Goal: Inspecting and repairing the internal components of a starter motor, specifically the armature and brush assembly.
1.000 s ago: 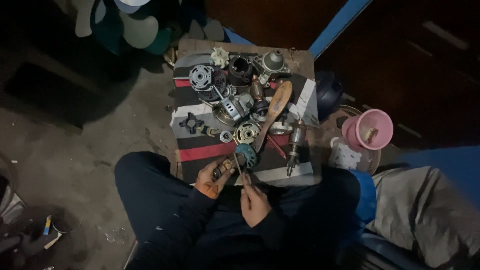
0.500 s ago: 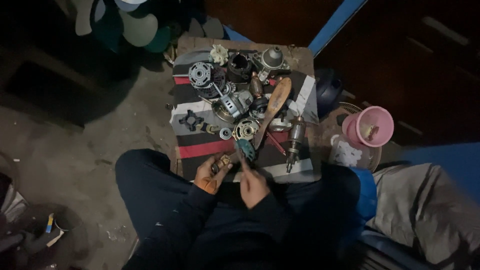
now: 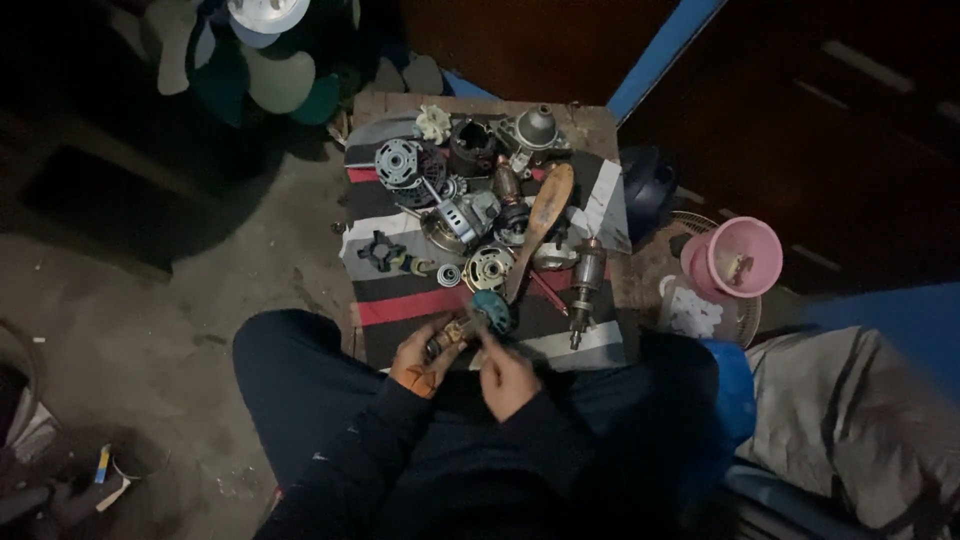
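Observation:
I sit cross-legged on the floor at a low wooden board [image 3: 592, 125] covered with a striped cloth. My left hand [image 3: 420, 352] grips a small brass-coloured motor part [image 3: 452, 332] at the cloth's near edge. My right hand [image 3: 507, 379] is closed just right of it, its fingers on a thin tool whose tip meets the part; the tool is mostly hidden. A teal round piece [image 3: 492, 309] lies directly above both hands. A wooden-handled tool [image 3: 540, 225] lies diagonally across the cloth.
Several motor parts crowd the cloth: a round stator [image 3: 400, 162], a black star knob [image 3: 382, 251], an armature [image 3: 584, 278], a metal housing [image 3: 540, 127]. A pink bowl [image 3: 745, 258] stands right. Fan blades [image 3: 275, 75] lie at top left. Concrete floor is left.
Both hands have stayed at the cloth's near edge; the right hand has shifted slightly down and toward the left hand's part. The parts on the cloth have not moved.

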